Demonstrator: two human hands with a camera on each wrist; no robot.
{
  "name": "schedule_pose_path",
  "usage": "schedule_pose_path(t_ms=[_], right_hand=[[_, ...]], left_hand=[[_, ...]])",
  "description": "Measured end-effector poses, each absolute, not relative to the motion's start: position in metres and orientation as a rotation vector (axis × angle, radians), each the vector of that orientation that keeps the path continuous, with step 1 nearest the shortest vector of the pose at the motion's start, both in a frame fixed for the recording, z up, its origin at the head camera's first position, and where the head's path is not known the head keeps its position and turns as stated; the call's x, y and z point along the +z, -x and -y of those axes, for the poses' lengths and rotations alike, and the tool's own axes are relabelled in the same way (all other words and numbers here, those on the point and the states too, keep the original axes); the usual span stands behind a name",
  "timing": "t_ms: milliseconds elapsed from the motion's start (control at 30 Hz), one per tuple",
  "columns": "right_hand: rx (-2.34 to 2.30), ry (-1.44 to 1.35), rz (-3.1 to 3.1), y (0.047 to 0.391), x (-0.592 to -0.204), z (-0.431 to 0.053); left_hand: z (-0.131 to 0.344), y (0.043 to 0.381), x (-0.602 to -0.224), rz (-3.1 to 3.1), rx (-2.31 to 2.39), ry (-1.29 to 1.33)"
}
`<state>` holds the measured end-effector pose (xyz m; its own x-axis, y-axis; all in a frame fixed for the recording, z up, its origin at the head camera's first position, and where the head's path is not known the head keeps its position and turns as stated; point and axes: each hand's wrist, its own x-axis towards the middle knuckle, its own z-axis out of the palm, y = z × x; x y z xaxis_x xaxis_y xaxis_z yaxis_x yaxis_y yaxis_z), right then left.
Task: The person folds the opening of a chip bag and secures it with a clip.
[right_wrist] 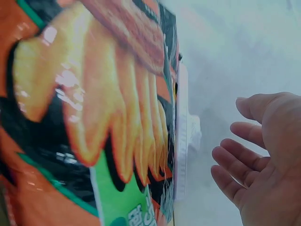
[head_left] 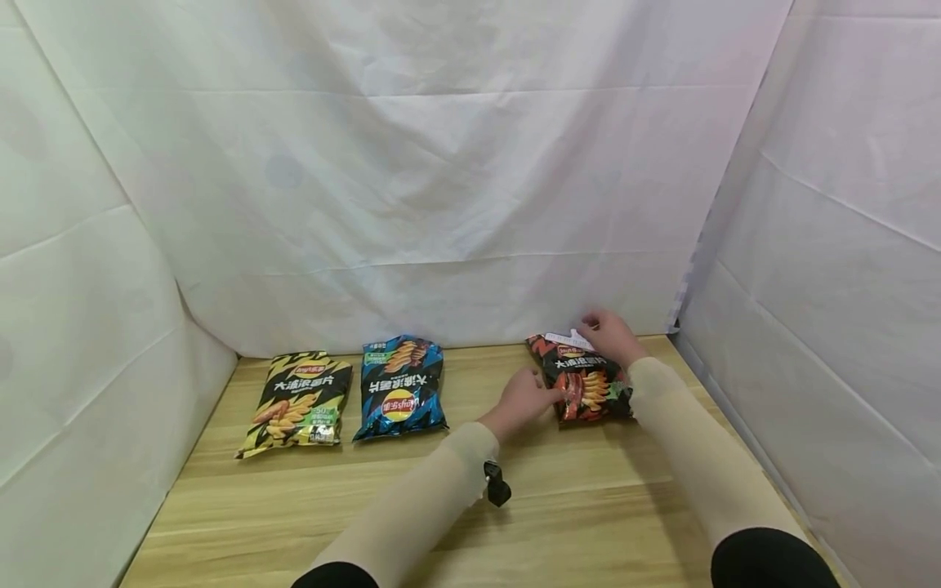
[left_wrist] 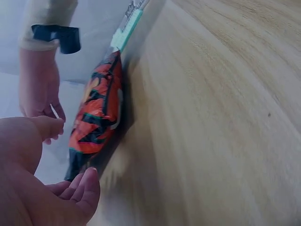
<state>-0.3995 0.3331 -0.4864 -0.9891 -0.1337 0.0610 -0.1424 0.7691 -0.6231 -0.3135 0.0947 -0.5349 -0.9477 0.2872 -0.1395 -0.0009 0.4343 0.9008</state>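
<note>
A red and black chip bag point(head_left: 588, 390) lies at the back right of the table, its printed front facing up. Across its upper edge lies a white bag clip point(head_left: 569, 340), whose side tab point(right_wrist: 194, 129) shows in the right wrist view. My left hand point(head_left: 525, 400) is at the bag's left edge. In the left wrist view, its thumb and loosely bent fingers point(left_wrist: 87, 190) stand apart around the bag's near corner. Just beyond the clip is my right hand point(head_left: 612, 335). The right wrist view shows its fingers point(right_wrist: 235, 157) relaxed, spread and apart from the clip, holding nothing.
A blue and black chip bag point(head_left: 401, 385) lies left of my left hand, with a yellow and black chip bag point(head_left: 297, 402) farther left. White cloth point(head_left: 412, 204) hangs behind the wooden table point(head_left: 544, 523) and along both sides. A black wrist strap point(head_left: 496, 483) hangs by my left sleeve.
</note>
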Motion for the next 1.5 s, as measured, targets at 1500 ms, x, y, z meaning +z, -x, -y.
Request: schedule_pose_path(t_ms=[1500], right_hand=[[1.457, -0.391, 2.826, 0.244, -0.498, -0.236]], left_hand=[[0.108, 0.223, -0.505, -2.395, 1.731, -0.405]])
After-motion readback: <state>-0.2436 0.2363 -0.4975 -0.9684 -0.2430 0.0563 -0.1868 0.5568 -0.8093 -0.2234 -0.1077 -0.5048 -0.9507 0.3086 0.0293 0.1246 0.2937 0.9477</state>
